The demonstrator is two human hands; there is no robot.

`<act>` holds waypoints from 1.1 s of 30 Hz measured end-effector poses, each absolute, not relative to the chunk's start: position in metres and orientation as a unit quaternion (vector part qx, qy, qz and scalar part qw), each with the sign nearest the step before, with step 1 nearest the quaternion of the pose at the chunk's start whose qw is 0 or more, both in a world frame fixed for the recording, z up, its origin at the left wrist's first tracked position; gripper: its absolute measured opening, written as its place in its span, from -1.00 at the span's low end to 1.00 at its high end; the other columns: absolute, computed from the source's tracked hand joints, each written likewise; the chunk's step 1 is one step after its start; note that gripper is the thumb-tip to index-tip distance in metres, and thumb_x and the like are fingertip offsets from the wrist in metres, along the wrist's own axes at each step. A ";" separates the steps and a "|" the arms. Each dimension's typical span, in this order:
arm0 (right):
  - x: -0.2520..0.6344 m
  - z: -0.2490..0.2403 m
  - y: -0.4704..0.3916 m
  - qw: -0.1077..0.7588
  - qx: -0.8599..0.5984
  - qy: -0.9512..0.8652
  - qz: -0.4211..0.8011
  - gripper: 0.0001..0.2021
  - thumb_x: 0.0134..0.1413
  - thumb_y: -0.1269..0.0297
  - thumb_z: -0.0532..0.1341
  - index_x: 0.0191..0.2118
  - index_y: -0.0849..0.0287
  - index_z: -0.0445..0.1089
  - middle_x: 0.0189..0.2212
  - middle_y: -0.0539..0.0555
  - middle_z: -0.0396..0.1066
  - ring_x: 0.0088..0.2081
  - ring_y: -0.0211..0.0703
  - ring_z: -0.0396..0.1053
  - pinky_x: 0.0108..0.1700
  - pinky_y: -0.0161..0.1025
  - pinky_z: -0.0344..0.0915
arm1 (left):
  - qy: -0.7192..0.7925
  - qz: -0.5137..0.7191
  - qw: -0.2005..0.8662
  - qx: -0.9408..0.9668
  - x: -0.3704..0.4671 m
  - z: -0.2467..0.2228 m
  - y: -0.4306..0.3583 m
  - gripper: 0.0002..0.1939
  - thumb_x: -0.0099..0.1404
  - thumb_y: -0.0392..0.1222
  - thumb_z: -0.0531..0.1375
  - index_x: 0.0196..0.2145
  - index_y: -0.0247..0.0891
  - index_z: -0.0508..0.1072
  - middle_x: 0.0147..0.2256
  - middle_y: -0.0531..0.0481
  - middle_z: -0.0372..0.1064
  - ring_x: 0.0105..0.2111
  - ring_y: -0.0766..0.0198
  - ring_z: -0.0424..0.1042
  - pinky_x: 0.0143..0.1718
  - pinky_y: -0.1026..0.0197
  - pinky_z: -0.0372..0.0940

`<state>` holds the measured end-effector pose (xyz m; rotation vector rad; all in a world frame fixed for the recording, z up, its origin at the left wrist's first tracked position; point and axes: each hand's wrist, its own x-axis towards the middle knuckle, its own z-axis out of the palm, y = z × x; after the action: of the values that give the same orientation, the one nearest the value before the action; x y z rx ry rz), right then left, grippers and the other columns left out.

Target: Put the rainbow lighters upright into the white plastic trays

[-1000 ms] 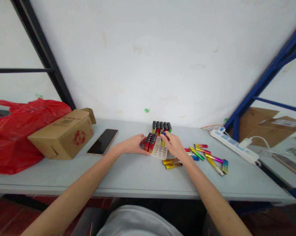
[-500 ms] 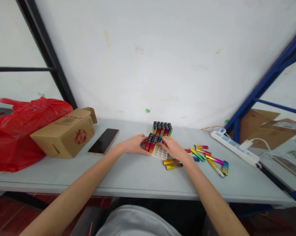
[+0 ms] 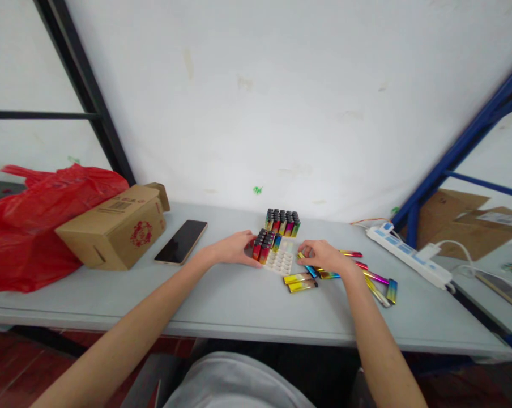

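Observation:
A white tray (image 3: 280,262) with round pockets lies on the table, its left part filled with upright red lighters (image 3: 261,249) with black tops. Beside them in the tray stands a blue-and-yellow lighter (image 3: 277,242). My left hand (image 3: 238,249) curls round the tray's left side, thumb in front and fingers behind, against the red lighters. Right of the tray, my right hand (image 3: 321,255) has its fingertips closed on a yellow-and-blue lighter (image 3: 309,268) that is tilted near the table. Two yellow lighters (image 3: 301,282) lie just in front of it.
Behind the tray stands a full block of lighters (image 3: 282,222). More loose lighters (image 3: 377,277) are scattered at right, near a power strip (image 3: 409,258). To the left are a phone (image 3: 182,242), a cardboard box (image 3: 115,226) and a red plastic bag (image 3: 30,226).
My right hand has moved from the tray rightward to the loose lighters and now grips one. The blue-and-yellow lighter it was at stands in the tray. My left hand stays put.

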<state>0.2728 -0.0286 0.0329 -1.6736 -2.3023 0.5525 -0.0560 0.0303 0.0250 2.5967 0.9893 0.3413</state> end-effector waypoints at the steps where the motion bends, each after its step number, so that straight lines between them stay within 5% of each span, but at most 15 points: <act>1: 0.272 0.034 -0.029 0.122 -0.571 -0.790 0.188 -0.72 0.10 0.19 0.41 -0.09 0.17 0.58 -0.30 0.08 0.60 -0.32 -0.10 0.49 -0.22 -0.22 0.31 | 0.347 0.120 0.169 0.915 -0.056 0.025 0.030 -0.24 0.03 0.48 0.37 -0.14 -0.27 0.50 -0.16 -0.13 0.43 -0.18 -0.01 0.45 -0.13 0.09 0.36; 6: 0.270 0.036 -0.025 0.245 -0.544 -0.790 0.141 -0.73 0.23 0.15 0.28 -0.08 0.18 0.59 -0.19 0.17 0.60 -0.24 -0.05 0.49 -0.12 -0.15 0.35 | 0.348 0.123 0.175 0.913 -0.056 0.028 0.028 -0.24 0.04 0.48 0.36 -0.13 -0.26 0.49 -0.17 -0.11 0.42 -0.22 0.02 0.45 -0.17 0.10 0.35; 9: 0.270 0.034 -0.020 0.365 -0.544 -0.731 0.190 -0.67 0.23 -0.02 0.27 -0.14 0.16 0.52 -0.28 0.10 0.56 -0.37 -0.12 0.43 -0.24 -0.16 0.36 | 0.352 0.123 0.177 0.911 -0.056 0.030 0.027 -0.25 0.03 0.48 0.36 -0.14 -0.27 0.50 -0.18 -0.11 0.43 -0.24 0.03 0.44 -0.19 0.10 0.34; 12: 0.265 0.032 -0.017 0.495 -0.523 -0.630 0.291 -0.58 0.05 -0.15 0.39 -0.22 0.12 0.42 -0.38 0.00 0.50 -0.49 -0.23 0.35 -0.34 -0.21 0.37 | 0.356 0.117 0.178 0.910 -0.056 0.031 0.026 -0.24 0.04 0.48 0.36 -0.13 -0.27 0.50 -0.17 -0.11 0.42 -0.23 0.02 0.44 -0.18 0.10 0.34; 16: 0.256 0.031 -0.016 0.604 -0.459 -0.495 0.423 -0.49 -0.20 -0.05 0.57 -0.36 0.09 0.30 -0.32 0.00 0.54 -0.34 -0.17 0.53 -0.10 -0.13 0.51 | 0.353 0.120 0.179 0.911 -0.056 0.030 0.027 -0.25 0.02 0.47 0.37 -0.13 -0.25 0.51 -0.16 -0.10 0.43 -0.22 0.03 0.45 -0.16 0.11 0.35; 25: 0.237 0.033 -0.022 0.592 -0.380 -0.443 0.556 -0.61 -0.08 0.26 0.54 -0.08 0.10 0.56 -0.16 0.05 0.61 -0.07 -0.10 0.58 0.15 -0.09 0.50 | 0.349 0.120 0.184 0.911 -0.056 0.029 0.028 -0.27 0.04 0.46 0.37 -0.14 -0.25 0.50 -0.18 -0.11 0.42 -0.24 0.03 0.45 -0.19 0.11 0.34; 33: 0.225 0.037 -0.027 0.560 -0.403 -0.470 0.550 -0.58 -0.10 0.07 0.51 -0.14 0.10 0.48 -0.20 0.04 0.59 -0.31 -0.20 0.49 -0.24 -0.24 0.47 | 0.349 0.122 0.180 0.911 -0.056 0.026 0.030 -0.24 0.03 0.46 0.38 -0.11 -0.27 0.50 -0.16 -0.13 0.43 -0.22 0.02 0.44 -0.16 0.09 0.35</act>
<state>0.2246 -0.0265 0.0374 -0.9494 -1.1071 1.2969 -0.0560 0.0302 0.0260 2.5746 0.9873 0.3454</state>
